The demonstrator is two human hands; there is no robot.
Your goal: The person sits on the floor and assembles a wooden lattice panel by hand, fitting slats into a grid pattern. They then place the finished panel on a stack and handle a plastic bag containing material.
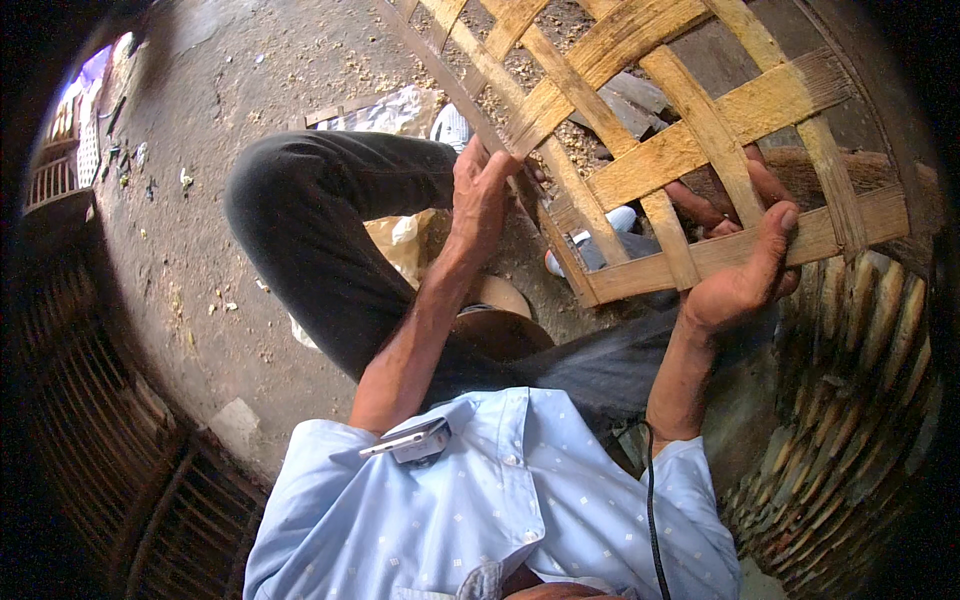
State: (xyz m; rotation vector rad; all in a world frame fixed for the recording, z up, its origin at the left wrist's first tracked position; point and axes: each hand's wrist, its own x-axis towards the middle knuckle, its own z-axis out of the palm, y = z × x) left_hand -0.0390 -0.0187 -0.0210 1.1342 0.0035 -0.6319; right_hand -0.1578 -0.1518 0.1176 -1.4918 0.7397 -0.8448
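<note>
A woven lattice panel of flat, yellowish wooden strips within a thin, darker wooden frame is held up tilted before me. My left hand is closed around the frame's left side, thumb near the front face. At the lower edge, my right hand grips the bottom rail, its thumb lying over the front. Its other fingers are behind the panel and show partly through the gaps between strips. The panel's upper part runs out of view.
Wood shavings lie over the grey floor. Curved slatted pieces stand at left, and ribbed wooden pieces at right. A round brown object lies between my legs. Crumpled clear plastic and dark wood scraps lie farther out.
</note>
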